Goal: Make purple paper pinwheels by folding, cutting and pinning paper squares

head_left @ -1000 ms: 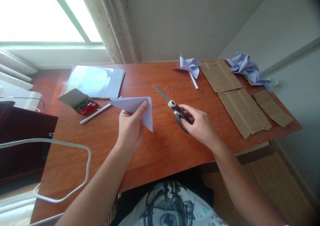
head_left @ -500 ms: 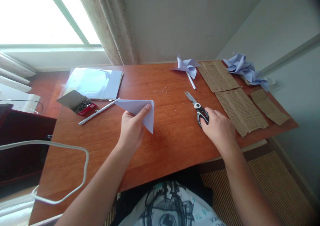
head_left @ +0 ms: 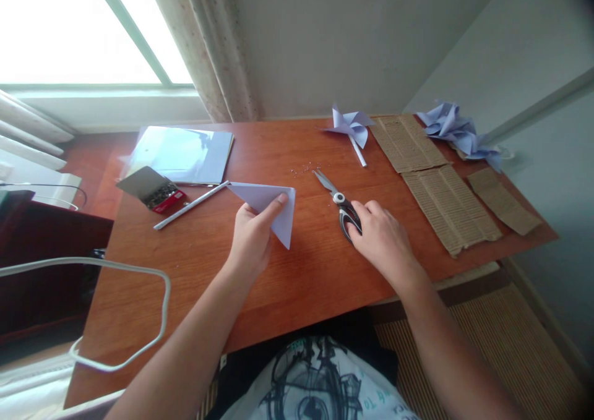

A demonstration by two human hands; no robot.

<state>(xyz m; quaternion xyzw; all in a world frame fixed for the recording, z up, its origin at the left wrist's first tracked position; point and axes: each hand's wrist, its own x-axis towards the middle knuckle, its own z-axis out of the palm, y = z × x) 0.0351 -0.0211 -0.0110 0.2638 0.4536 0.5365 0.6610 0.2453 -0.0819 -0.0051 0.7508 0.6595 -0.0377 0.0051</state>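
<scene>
My left hand (head_left: 250, 240) pinches a folded lavender paper triangle (head_left: 273, 205) and holds it just above the wooden table (head_left: 297, 271), thumb on its top face. My right hand (head_left: 381, 237) is closed over the black handles of a pair of scissors (head_left: 341, 205). The scissors lie low over the table to the right of the paper, their shut blades pointing up and left. The handles are mostly hidden under my fingers.
A finished paper pinwheel (head_left: 350, 126) lies at the back, more lavender pinwheels (head_left: 457, 132) at the far right. Corrugated cardboard strips (head_left: 450, 206) cover the right side. At the left are a paper pack (head_left: 183, 154), a pin box (head_left: 153, 191), a white stick (head_left: 190, 205) and a white cable (head_left: 139, 271).
My right hand carried the scissors right, down to the table, then slid them back left toward the paper. My left hand kept the folded triangle almost still.
</scene>
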